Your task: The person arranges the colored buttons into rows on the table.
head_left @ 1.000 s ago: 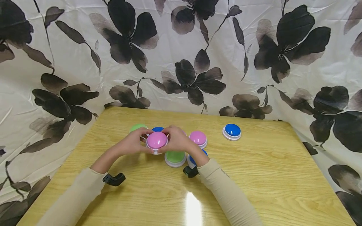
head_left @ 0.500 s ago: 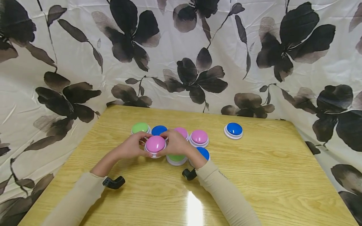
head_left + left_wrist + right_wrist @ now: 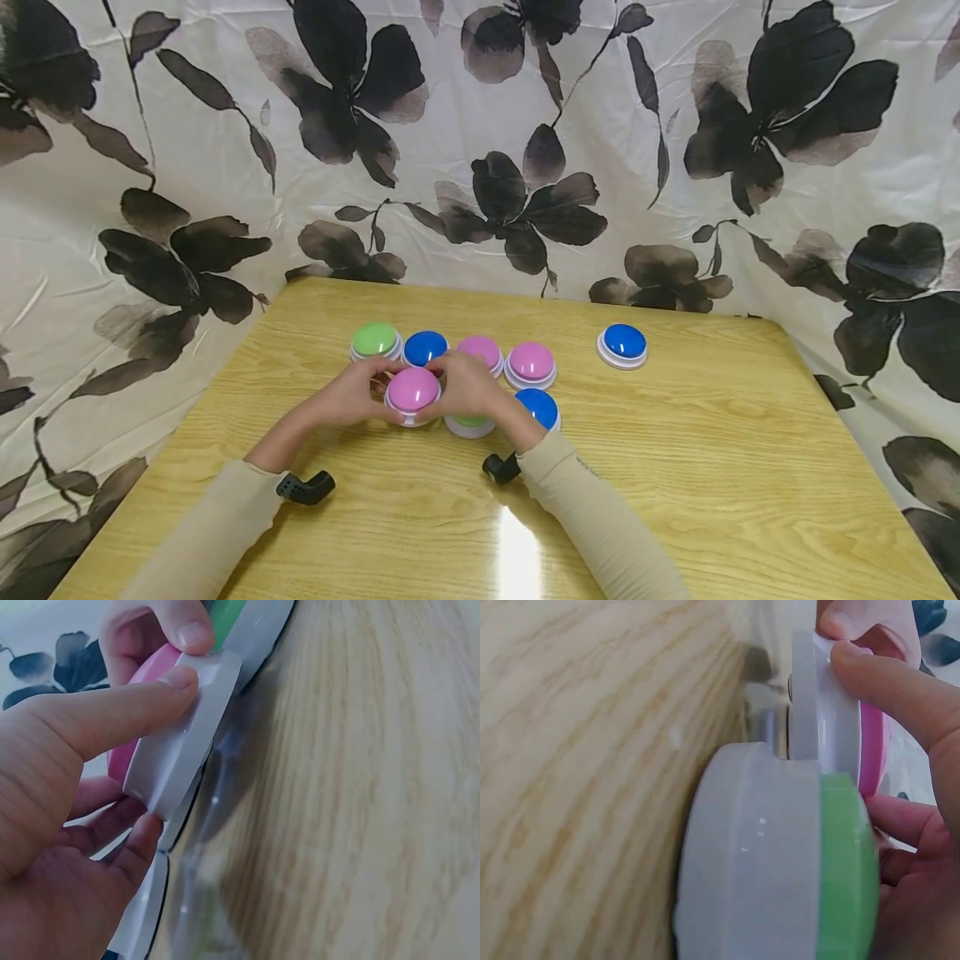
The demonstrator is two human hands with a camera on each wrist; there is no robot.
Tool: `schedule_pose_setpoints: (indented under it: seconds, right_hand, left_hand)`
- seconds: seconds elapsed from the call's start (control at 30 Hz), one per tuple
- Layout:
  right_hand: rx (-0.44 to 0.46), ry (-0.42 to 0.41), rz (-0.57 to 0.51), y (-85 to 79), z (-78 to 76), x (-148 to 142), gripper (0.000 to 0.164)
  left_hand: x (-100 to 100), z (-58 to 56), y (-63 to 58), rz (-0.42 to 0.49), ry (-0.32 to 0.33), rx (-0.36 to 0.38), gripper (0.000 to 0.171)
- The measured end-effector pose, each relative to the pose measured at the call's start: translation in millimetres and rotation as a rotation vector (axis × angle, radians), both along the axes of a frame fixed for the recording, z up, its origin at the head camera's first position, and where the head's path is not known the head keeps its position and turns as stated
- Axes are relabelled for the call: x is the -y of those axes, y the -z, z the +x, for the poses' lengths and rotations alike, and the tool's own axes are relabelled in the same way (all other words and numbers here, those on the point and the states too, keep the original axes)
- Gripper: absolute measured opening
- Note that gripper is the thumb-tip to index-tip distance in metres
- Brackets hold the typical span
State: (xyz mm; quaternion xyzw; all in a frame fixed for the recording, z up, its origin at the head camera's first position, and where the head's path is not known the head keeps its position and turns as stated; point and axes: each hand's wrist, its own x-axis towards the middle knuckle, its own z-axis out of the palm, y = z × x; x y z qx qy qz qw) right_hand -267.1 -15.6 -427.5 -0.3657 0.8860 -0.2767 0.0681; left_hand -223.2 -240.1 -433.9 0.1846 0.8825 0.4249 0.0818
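A pink push button [image 3: 414, 389] with a white round base is held between my two hands in the head view. My left hand [image 3: 351, 395] grips its left side, thumb along the white base [image 3: 180, 735]. From the other side my right hand [image 3: 474, 387] pinches the rim, thumb in front. The right wrist view shows this base [image 3: 832, 712] a little above the table, tilt hard to judge. Just right of it sits a green button [image 3: 847, 877], partly hidden by my right hand in the head view. Another blue button [image 3: 540, 406] sits beside my right wrist.
Behind the hands stand a green button [image 3: 375, 339], a blue button [image 3: 425, 347], and two pink buttons, one left [image 3: 483, 348] and one right [image 3: 531, 361]. A separate blue button [image 3: 624, 342] lies farther right on the wooden table [image 3: 712, 467]. Floral cloth [image 3: 450, 108] hangs behind.
Both hands have brought the pink button slightly down and toward the near side of the table. More of the back row of buttons now shows. The head view has shifted slightly.
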Motion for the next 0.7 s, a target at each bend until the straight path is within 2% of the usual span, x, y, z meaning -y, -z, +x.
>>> schedule_pose_setpoints:
  seconds: [0.4,0.57,0.7]
  right_hand:
    - [-0.045,0.007,0.027,6.1,4.2,3,0.069]
    - [-0.042,0.007,0.039,8.3,5.9,5,0.069]
    - [-0.042,0.026,0.038,8.1,4.1,4,0.07]
  left_hand:
    - [2,0.8,12.8,0.023,-0.007,0.032,0.074]
    - [3,2.8,15.2,0.012,-0.035,0.055,0.077]
    - [1,-0.7,13.9,0.015,-0.03,0.04,0.077]
